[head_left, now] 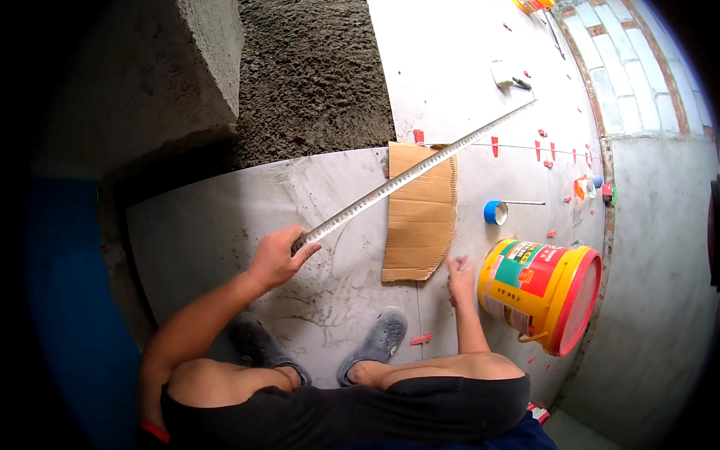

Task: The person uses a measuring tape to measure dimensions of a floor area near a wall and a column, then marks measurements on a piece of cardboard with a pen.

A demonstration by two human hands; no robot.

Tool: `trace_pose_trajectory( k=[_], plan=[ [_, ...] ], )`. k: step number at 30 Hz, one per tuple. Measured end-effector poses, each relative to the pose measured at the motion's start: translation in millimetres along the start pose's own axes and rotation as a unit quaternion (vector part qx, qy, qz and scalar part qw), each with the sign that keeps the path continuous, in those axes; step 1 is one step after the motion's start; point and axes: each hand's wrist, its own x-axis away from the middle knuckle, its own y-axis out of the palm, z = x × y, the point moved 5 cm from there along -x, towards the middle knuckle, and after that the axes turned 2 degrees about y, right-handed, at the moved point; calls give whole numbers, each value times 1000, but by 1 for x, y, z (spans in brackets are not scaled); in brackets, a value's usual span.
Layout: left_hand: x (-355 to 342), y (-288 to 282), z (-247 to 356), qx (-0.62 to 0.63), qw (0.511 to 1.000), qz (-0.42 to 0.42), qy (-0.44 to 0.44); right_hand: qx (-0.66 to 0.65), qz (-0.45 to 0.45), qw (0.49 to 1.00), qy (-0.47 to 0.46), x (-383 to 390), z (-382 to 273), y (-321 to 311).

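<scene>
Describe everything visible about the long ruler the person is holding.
The ruler is a long, straight, pale metal-looking strip with fine graduations along its length. It runs diagonally from the left hand, which grips its near end, up and right across the grey floor tile. Its middle crosses the upper corner of a cardboard piece; the far end lies on the tiles.

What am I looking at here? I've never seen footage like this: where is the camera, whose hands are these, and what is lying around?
The single picture comes from a fisheye camera on a person's head, looking down, so straight edges bend. The person squats on grey floor tiles. Their left hand grips one end of a long metal ruler that runs across a piece of cardboard. Their right hand rests on the tile, empty, beside a yellow bucket lying on its side. A blue roll of tape and small red tile spacers lie nearby.
</scene>
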Motion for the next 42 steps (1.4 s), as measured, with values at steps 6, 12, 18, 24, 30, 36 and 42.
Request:
trace_pose_trajectory(
  k=[6,12,18,24,30,36,42],
  plan=[
    [29,-15,9,28,999,29,-26,-279,-80,957,25,9,-115,0],
    [72,-20,-9,30,988,101,-108,-93,-127,978,-135,41,-136,48],
    [108,-6,-41,38,981,103,-157,105,-452,860,-213,152,-126,119],
    [123,9,-52,2,992,91,-85,116,-480,817,-297,179,-111,144],
    [85,15,11,-67,991,4,112,175,-454,794,-365,185,-150,141],
    [89,38,11,-69,944,-324,-17,267,-506,752,-327,210,-173,160],
    [69,15,-11,49,989,-137,-13,195,-557,794,-146,165,-128,143]
  ],
)
